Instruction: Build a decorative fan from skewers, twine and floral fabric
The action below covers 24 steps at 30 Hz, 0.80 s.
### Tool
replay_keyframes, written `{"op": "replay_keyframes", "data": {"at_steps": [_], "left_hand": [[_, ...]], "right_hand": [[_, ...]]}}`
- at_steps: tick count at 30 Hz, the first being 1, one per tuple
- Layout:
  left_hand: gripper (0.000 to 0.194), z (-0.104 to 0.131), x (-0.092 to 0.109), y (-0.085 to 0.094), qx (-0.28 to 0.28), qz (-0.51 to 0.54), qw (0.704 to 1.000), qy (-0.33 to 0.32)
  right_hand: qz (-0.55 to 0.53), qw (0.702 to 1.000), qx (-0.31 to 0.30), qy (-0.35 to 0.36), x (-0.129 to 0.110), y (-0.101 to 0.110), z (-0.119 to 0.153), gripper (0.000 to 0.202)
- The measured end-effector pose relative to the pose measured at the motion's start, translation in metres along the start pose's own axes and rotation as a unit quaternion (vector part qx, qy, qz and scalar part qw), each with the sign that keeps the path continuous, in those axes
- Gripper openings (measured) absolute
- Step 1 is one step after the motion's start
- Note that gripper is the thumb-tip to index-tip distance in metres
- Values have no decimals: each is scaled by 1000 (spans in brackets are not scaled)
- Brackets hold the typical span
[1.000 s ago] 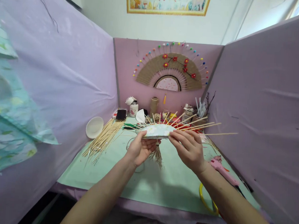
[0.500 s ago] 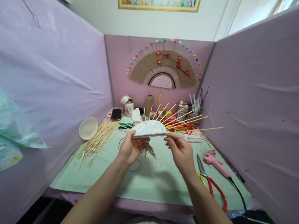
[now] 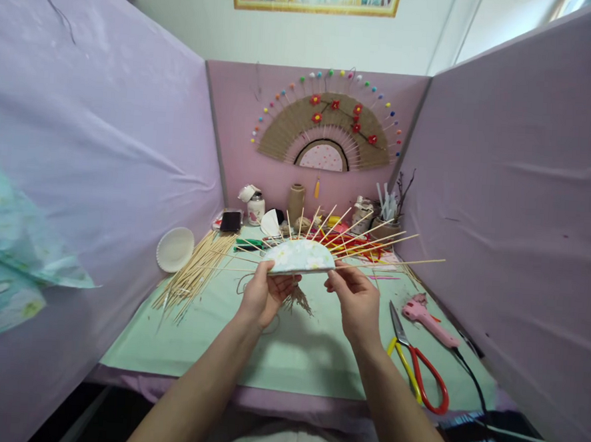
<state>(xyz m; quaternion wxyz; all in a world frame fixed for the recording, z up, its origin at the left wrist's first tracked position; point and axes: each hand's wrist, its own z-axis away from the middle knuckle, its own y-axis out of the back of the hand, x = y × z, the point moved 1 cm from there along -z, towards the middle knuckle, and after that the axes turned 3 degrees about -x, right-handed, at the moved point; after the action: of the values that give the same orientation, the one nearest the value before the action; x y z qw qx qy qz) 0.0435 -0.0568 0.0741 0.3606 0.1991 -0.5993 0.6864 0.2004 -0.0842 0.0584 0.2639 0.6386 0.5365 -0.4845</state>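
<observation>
A half-round piece covered in pale floral fabric is held above the middle of the table, its flat edge toward me. Thin wooden sticks fan out from its curved side. My left hand grips the left end, thumb on top and fingers underneath. At the right corner, my right hand has its thumb and fingers closed on the edge of the same piece, near the lowest stick. A bundle of brown twine strands shows below, partly behind my left hand.
Loose sticks and a white bowl lie at left. Scissors and a pink glue gun with its cord are at right. Jars, red strips and tools line the back, below a decorated fan on the panel.
Both hands and the half-round piece have shifted slightly to the right in view. The grips look the same, and the view has tilted down a little.
</observation>
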Motion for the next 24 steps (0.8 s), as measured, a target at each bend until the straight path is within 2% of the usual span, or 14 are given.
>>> {"op": "replay_keyframes", "data": {"at_steps": [4, 7, 11, 15, 18, 24], "left_hand": [[24, -2, -5, 3, -13, -9, 1000, -12], [26, -4, -12, 4, -24, -9, 998, -49], [31, -8, -29, 7, -38, -33, 991, -124], [28, -7, -43, 12, -36, -125, 978, -164], [21, 0, -45, 14, -34, -191, 960, -204], [24, 17, -46, 10, -58, -244, 933, -257]], "right_hand": [[-44, 998, 28, -25, 10, 1, 0, 25], [-109, 991, 15, -72, 18, -2, 1, 34], [-213, 963, -58, -157, 31, -10, 0, 40], [-254, 944, -49, -207, 49, -11, -8, 35], [-280, 928, -54, -238, 62, -8, -13, 35], [-347, 891, -76, -284, 74, -4, -12, 39]]}}
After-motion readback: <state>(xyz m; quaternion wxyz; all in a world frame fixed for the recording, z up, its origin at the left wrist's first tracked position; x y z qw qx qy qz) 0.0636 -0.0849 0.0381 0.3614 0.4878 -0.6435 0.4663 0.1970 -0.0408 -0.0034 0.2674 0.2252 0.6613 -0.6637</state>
